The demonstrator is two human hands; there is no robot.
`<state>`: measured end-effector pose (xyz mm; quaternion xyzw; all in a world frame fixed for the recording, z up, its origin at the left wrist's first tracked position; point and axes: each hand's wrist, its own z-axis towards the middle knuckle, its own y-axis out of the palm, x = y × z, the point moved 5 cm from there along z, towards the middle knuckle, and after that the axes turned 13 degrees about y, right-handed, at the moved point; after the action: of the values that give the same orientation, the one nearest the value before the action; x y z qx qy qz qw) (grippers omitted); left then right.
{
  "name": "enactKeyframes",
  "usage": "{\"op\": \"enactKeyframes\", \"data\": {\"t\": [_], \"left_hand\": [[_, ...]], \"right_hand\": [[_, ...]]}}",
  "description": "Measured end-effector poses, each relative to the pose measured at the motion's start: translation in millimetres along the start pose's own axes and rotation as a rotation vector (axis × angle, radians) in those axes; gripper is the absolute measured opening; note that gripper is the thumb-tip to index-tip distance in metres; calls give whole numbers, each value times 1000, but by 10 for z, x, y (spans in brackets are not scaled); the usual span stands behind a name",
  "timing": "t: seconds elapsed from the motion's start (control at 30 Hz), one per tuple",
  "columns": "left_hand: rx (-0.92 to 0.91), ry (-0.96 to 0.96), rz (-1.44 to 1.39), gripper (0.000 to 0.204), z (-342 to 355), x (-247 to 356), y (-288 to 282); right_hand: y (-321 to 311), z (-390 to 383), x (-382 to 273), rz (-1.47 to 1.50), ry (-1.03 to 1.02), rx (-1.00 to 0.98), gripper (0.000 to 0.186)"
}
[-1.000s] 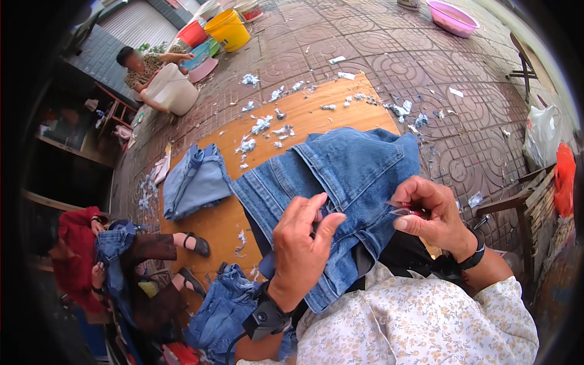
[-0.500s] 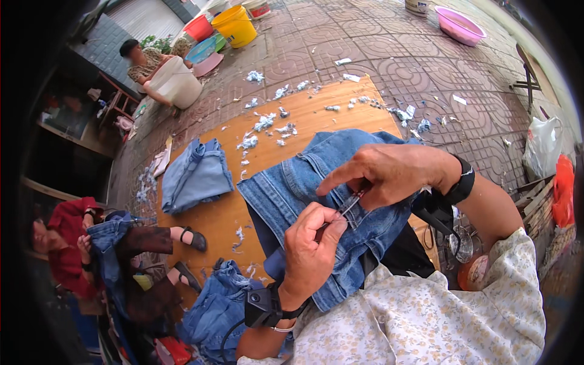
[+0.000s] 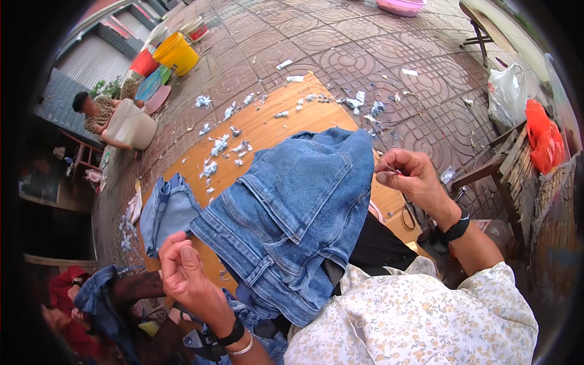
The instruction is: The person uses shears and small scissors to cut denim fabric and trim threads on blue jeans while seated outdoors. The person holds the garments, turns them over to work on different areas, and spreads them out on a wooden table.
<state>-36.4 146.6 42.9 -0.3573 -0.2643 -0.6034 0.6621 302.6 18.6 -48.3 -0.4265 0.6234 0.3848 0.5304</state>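
Blue denim jeans (image 3: 292, 201) are spread across my lap, waistband toward me and to the left, with a pocket and belt loops showing. My right hand (image 3: 413, 179) is raised just past their right edge. Its thumb and fingers pinch a thin, slender tool (image 3: 394, 171) with a small reddish part; its exact kind is too small to make out. My left hand (image 3: 190, 277) is lifted off the waistband's left end, palm up. Its fingers are half curled and the thumb stands apart, with nothing visible in them.
Folded light-blue jeans (image 3: 167, 213) lie on the wooden board (image 3: 280, 125), among pale thread scraps (image 3: 220, 145). At lower left a person in red (image 3: 64, 304) holds denim. Another person (image 3: 97, 115) sits by a white bucket (image 3: 131, 125). A slatted bench (image 3: 517, 164) stands right.
My hands have drawn apart: the left off the denim to the left, the right to the right with the thin tool. The view has shifted, and more of the jeans shows.
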Motion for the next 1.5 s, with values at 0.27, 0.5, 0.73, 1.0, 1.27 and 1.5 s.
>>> {"op": "enactKeyframes", "data": {"t": [0.27,0.5,0.73,1.0,1.27,1.5], "left_hand": [[-799,619,252,24,-250,918,1220],[-993,555,463,43,-530,357,1836],[-1014,552,613,32,-507,254,1901],[-941,-592,-444,13,-288,105,1682],[-725,-759,-659,14,-407,-191,1537],[-729,-737,-650,12,-387,-108,1525]], "right_hand": [[232,-186,185,89,-29,142,32],[134,221,210,3,-163,91,28],[248,320,38,37,-284,154,8],[370,325,-240,151,-249,36,7],[418,313,-261,-31,-354,13,20],[412,-130,-571,-390,-399,-41,26]]}}
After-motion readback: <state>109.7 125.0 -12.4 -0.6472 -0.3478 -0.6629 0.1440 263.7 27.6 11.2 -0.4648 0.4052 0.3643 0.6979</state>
